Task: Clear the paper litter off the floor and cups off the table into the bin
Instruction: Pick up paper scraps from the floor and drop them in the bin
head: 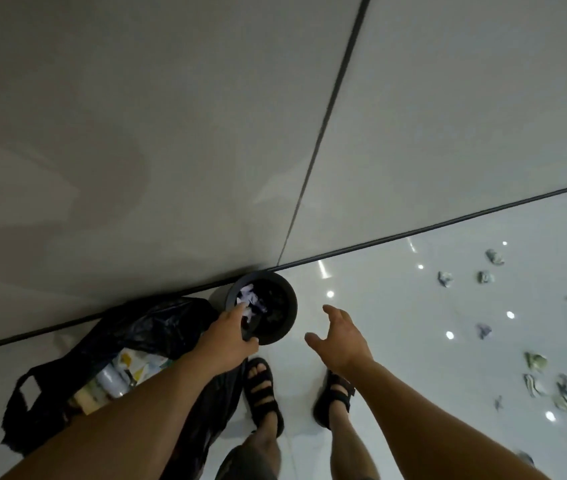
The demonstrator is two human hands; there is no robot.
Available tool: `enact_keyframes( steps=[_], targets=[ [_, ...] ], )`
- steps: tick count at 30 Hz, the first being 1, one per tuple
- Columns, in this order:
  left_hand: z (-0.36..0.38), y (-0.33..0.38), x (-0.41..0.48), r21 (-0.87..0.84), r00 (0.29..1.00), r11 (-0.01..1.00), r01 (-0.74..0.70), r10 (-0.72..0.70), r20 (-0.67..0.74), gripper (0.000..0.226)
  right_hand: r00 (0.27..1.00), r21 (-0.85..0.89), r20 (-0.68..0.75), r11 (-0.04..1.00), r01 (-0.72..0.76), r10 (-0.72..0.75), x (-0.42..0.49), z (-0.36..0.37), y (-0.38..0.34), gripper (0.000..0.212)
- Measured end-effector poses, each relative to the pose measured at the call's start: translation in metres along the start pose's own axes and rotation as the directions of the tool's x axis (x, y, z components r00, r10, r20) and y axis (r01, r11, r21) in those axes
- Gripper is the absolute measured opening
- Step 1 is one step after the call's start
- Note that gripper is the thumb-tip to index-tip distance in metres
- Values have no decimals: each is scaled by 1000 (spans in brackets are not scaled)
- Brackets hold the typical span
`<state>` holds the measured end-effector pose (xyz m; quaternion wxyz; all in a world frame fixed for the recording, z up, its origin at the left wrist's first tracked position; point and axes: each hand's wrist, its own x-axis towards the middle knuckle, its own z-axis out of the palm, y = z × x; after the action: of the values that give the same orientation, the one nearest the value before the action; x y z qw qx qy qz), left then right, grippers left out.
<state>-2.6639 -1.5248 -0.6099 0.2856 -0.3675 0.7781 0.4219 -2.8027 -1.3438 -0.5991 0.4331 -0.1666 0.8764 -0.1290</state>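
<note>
The black round bin (290, 317) stands at the centre of the frame, its far side against the dark strip (448, 220) where the pale wall (136, 133) meets the glossy white floor (396, 323). White crumpled paper (247, 294) lies inside it.

The left hand (230, 336) lies across the bin's near-left rim, with the fingers reaching in toward that paper and the thumb by the outer edge. Whether it grips the rim or anything else cannot be told. The right hand (341, 336) hovers over bare floor just right of the bin, fingers spread apart and holding nothing.

A black plastic bag (157, 327) slumps against the bin's left side, closing off that flank. The print on the packets inside it is too blurred to read.

Open floor runs from the bin to the right edge of the frame. Paper litter (535, 362) is scattered there, well apart from the bin. Two feet in black sandals (261, 386) stand just below the bin.
</note>
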Motion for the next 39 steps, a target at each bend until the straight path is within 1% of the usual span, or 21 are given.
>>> enact_keyframes(
  steps=[2, 4, 6, 10, 12, 14, 19, 22, 24, 26, 29, 31, 33, 37, 39],
  targets=[
    [-8, 28, -12, 49, 998, 997, -57, 57, 15, 83, 999, 27, -44, 999, -30, 31, -24, -16, 7, 78],
    [-11, 65, -21, 143, 991, 981, -133, 132, 18, 82, 993, 48, -110, 998, -32, 37, -48, -38, 16, 77],
    [-7, 107, -36, 225, 978, 952, -209, 202, 54, 82, 983, 52, -179, 998, -33, 42, -77, -61, 32, 75],
    [19, 197, -72, 280, 914, 871, -404, 372, 164, 83, 935, 114, -330, 989, -99, 132, -140, -103, 85, 72],
    [40, 240, -93, 327, 867, 803, -498, 445, 225, 82, 894, 187, -391, 970, -157, 221, -176, -117, 119, 72],
    [73, 282, -123, 375, 810, 718, -587, 506, 297, 81, 835, 274, -439, 935, -227, 331, -223, -122, 163, 72],
    [178, 360, -216, 447, 672, 503, -740, 584, 455, 79, 674, 468, -480, 814, -344, 561, -352, -98, 277, 72],
    [263, 388, -283, 444, 578, 375, -814, 604, 549, 78, 576, 570, -466, 726, -385, 671, -436, -64, 346, 72],
    [323, 398, -327, 418, 500, 284, -863, 602, 623, 77, 503, 637, -442, 655, -407, 743, -492, -37, 388, 71],
    [381, 401, -368, 381, 424, 203, -902, 583, 693, 76, 426, 697, -401, 572, -432, 811, -545, -8, 427, 71],
    [456, 401, -419, 326, 339, 121, -938, 526, 780, 75, 328, 760, -328, 454, -465, 886, -614, 33, 478, 71],
    [498, 401, -444, 307, 304, 74, -949, 484, 821, 75, 275, 793, -281, 384, -472, 919, -648, 56, 506, 71],
    [536, 403, -462, 301, 285, 37, -953, 449, 847, 75, 238, 824, -237, 324, -464, 942, -672, 76, 532, 71],
    [608, 413, -482, 290, 257, -31, -957, 376, 890, 75, 215, 855, -135, 224, -468, 967, -702, 113, 578, 72],
    [648, 424, -489, 274, 241, -47, -961, 346, 907, 75, 208, 860, -84, 176, -480, 974, -714, 125, 606, 73]
  ],
)
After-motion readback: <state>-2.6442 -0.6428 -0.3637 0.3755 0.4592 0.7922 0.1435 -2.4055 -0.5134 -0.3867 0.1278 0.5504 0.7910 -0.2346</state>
